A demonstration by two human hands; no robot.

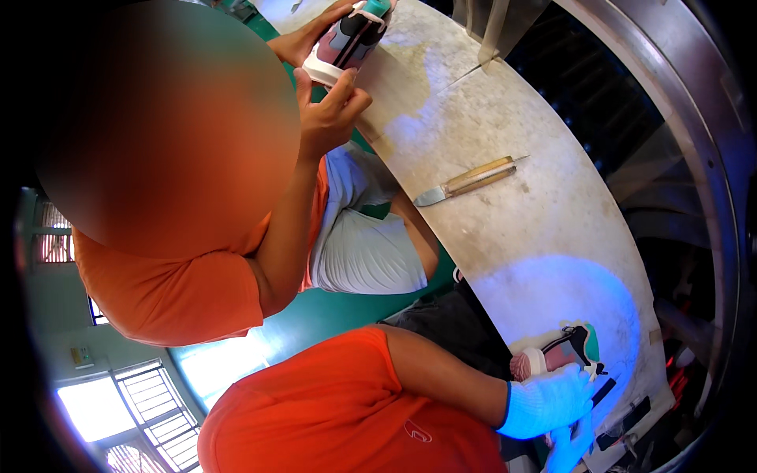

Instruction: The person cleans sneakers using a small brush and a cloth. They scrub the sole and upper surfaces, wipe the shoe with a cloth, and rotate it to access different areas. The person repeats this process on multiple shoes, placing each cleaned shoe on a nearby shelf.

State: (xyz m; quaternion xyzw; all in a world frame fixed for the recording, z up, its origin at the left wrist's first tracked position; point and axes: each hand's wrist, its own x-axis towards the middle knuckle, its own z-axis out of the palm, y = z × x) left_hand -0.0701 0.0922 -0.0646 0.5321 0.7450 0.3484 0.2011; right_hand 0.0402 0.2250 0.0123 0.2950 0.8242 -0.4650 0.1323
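Observation:
My left hand (548, 400), in a white knitted glove lit blue, is closed at the near side of a shoe (561, 353). The shoe is pink and black with a teal end and a white sole strip, and lies on the tabletop under blue light. Just below, part of my right hand (569, 448) shows, also blue-lit; its fingers are partly hidden, so its grip is unclear. A thin dark strip (604, 391) lies beside the gloved fingers; I cannot make out whether it is held.
A co-worker in an orange shirt (197, 299) sits alongside, holding a similar shoe (351, 39) in both hands. Between us on the pale worn table (505, 236) lie wooden-handled tools (477, 177), one with a flat blade. A metal frame (729, 158) curves along the far side.

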